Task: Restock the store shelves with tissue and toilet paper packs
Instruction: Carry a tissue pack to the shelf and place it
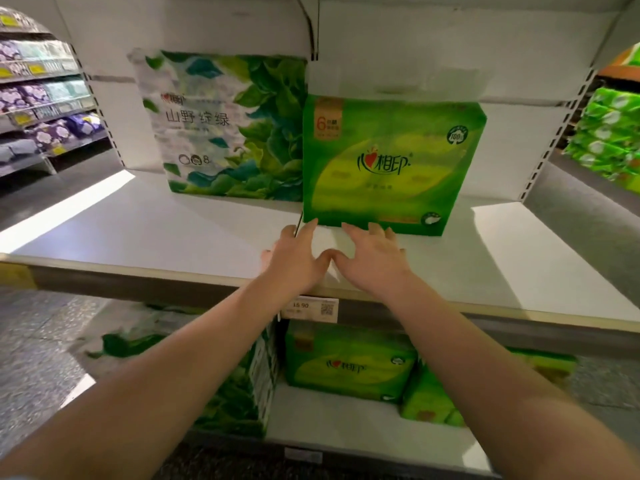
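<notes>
The green tissue pack [393, 164] stands upright on the white upper shelf [138, 230], set back from the front edge and touching the right side of a taller leaf-printed pack [221, 123] that stands against the back panel. Both of the person's hands reach in over the shelf edge to its lower front. The left hand [294, 258] lies with fingers straight and loosely spread, the fingertips [311, 224] meeting the pack's bottom left corner — whether they press it or only graze it I cannot tell. The right hand [372, 258] is likewise flat and spread, palm down just above the shelf, its fingertips at the foot of the pack's front face; neither hand curls round anything. The two thumbs nearly meet between them. Below the forearms a price tag [310, 309] is clipped to the shelf's front rail. On the lower shelf [329, 424] sit more green packs [349, 362] — one upright, others tipped to its right — beside another leaf-printed pack [239, 393]. Off to the left, distant shelves hold purple packs [45, 98]; to the right, a stack of bright green packs [609, 133].
</notes>
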